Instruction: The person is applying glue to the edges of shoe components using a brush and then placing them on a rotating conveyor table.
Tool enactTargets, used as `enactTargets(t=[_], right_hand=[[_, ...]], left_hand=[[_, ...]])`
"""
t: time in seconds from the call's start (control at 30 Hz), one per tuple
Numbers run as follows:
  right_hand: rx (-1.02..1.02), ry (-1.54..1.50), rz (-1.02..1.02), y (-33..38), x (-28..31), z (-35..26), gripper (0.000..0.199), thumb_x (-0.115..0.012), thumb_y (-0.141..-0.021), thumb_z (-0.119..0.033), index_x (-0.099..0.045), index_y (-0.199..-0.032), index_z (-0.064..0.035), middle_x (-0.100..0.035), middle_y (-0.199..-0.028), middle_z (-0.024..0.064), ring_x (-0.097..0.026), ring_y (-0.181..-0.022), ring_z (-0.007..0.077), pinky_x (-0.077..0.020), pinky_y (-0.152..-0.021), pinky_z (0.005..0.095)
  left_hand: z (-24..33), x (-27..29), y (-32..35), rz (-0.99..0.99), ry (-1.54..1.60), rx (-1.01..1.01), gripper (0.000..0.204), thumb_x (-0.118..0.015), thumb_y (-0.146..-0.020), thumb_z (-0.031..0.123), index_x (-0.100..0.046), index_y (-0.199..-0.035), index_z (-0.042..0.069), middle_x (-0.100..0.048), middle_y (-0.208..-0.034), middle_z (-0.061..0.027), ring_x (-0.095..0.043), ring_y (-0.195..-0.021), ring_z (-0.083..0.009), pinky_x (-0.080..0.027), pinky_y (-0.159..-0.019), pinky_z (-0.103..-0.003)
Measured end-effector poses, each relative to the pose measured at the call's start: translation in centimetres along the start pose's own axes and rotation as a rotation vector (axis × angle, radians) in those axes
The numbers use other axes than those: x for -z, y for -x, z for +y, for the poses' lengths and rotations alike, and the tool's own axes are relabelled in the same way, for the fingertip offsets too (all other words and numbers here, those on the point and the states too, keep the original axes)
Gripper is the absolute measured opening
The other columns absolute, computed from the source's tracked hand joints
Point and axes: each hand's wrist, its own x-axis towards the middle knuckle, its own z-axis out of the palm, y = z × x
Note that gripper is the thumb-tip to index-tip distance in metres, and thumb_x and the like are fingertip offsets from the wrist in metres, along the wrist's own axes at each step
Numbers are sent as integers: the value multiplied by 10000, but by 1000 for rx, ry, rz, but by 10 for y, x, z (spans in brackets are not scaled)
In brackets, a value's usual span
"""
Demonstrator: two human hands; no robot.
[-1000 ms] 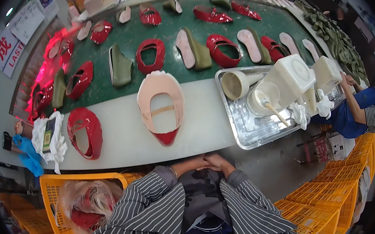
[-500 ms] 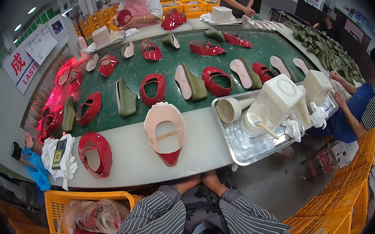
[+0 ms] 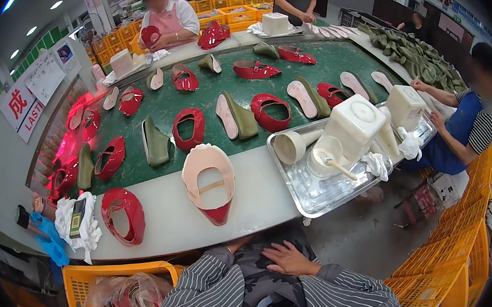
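Observation:
My right hand [image 3: 290, 258] lies flat on the dark patterned cloth [image 3: 272, 280] over my lap, fingers stretched out and holding nothing. Of my left hand [image 3: 239, 244], only a bit by the wrist shows at the table edge; its fingers are hidden. On the pale tabletop [image 3: 259, 205] ahead of me lies a shoe upper [image 3: 190, 172] with a beige lining and a glossy red toe. To its left rests another red shoe upper [image 3: 137, 217]. Neither hand touches them.
A green conveyor belt [image 3: 210, 94] carries red uppers and olive wedge soles [image 3: 242, 120]. To the right, a metal tray [image 3: 306, 205] holds white containers [image 3: 352, 125] and a brush. A yellow crate [image 3: 83, 280] stands lower left; more crates [image 3: 431, 260] line the right. Co-workers sit around.
My right hand has drawn back from the table edge and now lies spread on my lap. The view has shifted slightly, moving the scene a little left. The lined upper stays on the tabletop.

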Motion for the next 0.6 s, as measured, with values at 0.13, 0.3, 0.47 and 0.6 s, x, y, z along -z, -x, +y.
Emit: enactTargets(t=[0.13,0.3,0.47,0.6], right_hand=[[-97,130,174,-6,1,16,543,-436,-922,-507,-526,-1278,-107,-484,-1345,89,-391,-1279,289,-224,-1053,572],[-214,142,271,-30,-12,40,471,-495,-888,-416,-541,-1251,-119,-499,-1306,127,-384,-1261,346,-214,-1035,627],[-317,218,188,-55,-32,67,495,-465,-888,-429,-512,-1304,-166,-416,-1402,137,-308,-1312,393,-211,-1016,658],[-347,158,208,-76,-54,104,498,-409,-903,-427,-482,-1338,-196,-407,-1410,144,-339,-1301,388,-216,-994,648]], left_hand=[[28,26,-5,-183,132,35,487,-488,-925,377,-508,-1251,16,-548,-1229,-222,-538,-1096,-346,-387,-966,-432],[56,17,19,-415,205,63,714,-466,-929,466,-232,-1436,21,-295,-1451,-250,-308,-1334,-385,-272,-1091,-376],[106,40,60,-734,-53,-253,677,-417,-943,491,-246,-1440,65,-253,-1491,-158,-249,-1386,-263,-191,-1108,-524],[94,23,61,-737,15,-273,617,-356,-964,492,-253,-1449,124,-253,-1490,-139,-242,-1385,-266,-126,-1124,-537]])
